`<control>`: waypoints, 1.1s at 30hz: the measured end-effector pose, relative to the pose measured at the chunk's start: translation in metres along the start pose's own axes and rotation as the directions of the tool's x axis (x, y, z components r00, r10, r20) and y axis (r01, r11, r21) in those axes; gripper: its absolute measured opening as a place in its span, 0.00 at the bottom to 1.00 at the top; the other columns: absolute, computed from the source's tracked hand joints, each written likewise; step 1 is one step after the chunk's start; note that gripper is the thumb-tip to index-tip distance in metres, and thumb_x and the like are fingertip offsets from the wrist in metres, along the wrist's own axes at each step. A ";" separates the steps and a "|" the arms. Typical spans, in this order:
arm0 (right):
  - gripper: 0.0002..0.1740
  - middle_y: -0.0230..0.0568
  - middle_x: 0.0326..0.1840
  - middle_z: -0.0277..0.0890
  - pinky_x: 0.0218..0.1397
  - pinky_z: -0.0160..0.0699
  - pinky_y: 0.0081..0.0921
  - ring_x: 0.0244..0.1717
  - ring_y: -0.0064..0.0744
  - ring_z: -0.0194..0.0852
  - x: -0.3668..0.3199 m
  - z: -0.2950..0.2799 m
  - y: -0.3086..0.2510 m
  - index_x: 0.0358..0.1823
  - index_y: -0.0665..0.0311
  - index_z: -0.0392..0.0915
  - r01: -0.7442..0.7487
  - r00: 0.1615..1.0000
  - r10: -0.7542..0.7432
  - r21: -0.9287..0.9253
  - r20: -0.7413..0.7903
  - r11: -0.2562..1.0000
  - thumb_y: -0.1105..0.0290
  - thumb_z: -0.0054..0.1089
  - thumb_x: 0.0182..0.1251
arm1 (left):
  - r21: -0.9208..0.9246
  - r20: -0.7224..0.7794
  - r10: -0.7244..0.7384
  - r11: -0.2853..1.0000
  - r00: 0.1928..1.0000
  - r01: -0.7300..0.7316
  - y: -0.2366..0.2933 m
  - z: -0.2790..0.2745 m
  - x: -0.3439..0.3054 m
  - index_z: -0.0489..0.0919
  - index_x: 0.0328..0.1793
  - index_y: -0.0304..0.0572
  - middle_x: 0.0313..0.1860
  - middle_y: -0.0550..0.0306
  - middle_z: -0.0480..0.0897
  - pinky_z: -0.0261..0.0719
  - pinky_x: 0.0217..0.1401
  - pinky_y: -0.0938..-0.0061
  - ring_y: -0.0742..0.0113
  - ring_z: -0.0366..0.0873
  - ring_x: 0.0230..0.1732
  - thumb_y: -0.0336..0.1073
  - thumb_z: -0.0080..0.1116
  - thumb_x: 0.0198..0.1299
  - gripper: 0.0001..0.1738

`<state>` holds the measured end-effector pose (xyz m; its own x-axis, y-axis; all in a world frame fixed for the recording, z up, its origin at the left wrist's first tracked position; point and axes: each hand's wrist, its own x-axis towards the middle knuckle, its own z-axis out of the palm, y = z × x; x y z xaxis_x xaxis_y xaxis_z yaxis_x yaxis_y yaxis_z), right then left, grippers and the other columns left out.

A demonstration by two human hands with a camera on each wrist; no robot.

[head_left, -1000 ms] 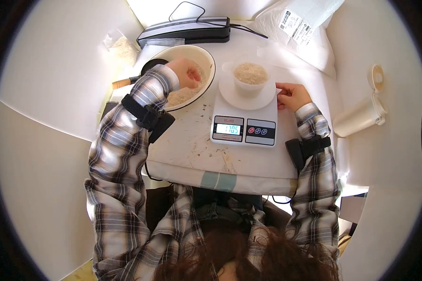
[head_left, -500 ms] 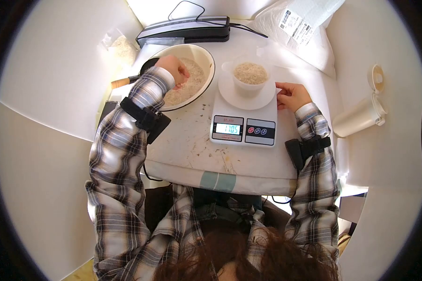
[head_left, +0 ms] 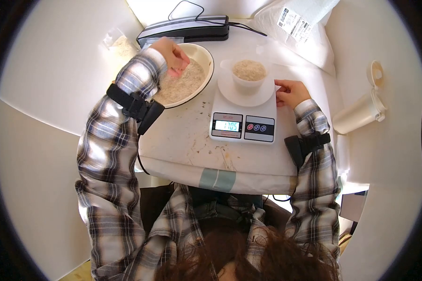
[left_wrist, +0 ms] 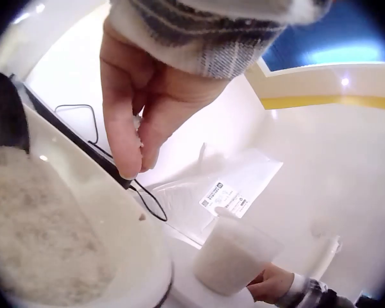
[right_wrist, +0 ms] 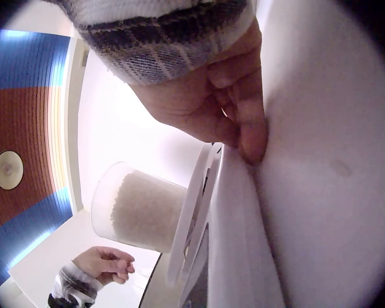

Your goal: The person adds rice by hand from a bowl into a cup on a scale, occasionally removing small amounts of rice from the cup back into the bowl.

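Note:
Above the enamel bowl (head_left: pixel 210 70) of rice (head_left: pixel 180 84), my left hand (head_left: pixel 172 55) pinches a little rice; white grains (left_wrist: pixel 138 123) show between thumb and fingers in the left wrist view. A clear plastic cup (head_left: pixel 249 77) filled with rice stands on the round plate (head_left: pixel 227 93) of a white kitchen scale (head_left: pixel 242 110), whose lit display (head_left: pixel 227 126) shows the digits 1705. My right hand (head_left: pixel 291 92) rests on the table at the scale's right side, fingertips right at its edge. In the left wrist view, a black ladle-like utensil (left_wrist: pixel 5 112) lies in the bowl.
Behind the bowl lies a long black-and-silver appliance (head_left: pixel 185 31) with a cable. A big plastic bag (head_left: pixel 309 42) with a label stands at the back right. A cream lidded container (head_left: pixel 358 114) lies at the right wall, a small rice bag (head_left: pixel 122 49) at the left.
My left hand has come up out of the bowl's rice and moved slightly left and back, fingers pinched. The right hand stays beside the scale, and the display reads the same.

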<state>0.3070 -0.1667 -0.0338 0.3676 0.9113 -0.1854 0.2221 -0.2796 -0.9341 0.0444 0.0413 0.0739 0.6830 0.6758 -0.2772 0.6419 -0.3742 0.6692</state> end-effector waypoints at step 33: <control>0.23 0.38 0.27 0.71 0.34 0.80 0.21 0.28 0.27 0.75 -0.003 -0.001 -0.004 0.52 0.72 0.66 -0.031 0.999 0.033 -0.056 0.034 0.998 0.83 0.44 0.51 | 0.355 0.181 0.448 0.800 0.876 -0.483 0.111 0.070 0.015 0.81 0.34 0.39 0.25 0.54 0.80 0.77 0.27 0.81 0.72 0.76 0.21 0.30 0.57 0.45 0.09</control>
<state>0.3062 -0.1684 -0.0294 0.3437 0.9114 -0.2263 0.2610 -0.3243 -0.9092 0.1502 -0.0338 0.0956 0.9487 0.3088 -0.0681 0.3077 -0.8514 0.4247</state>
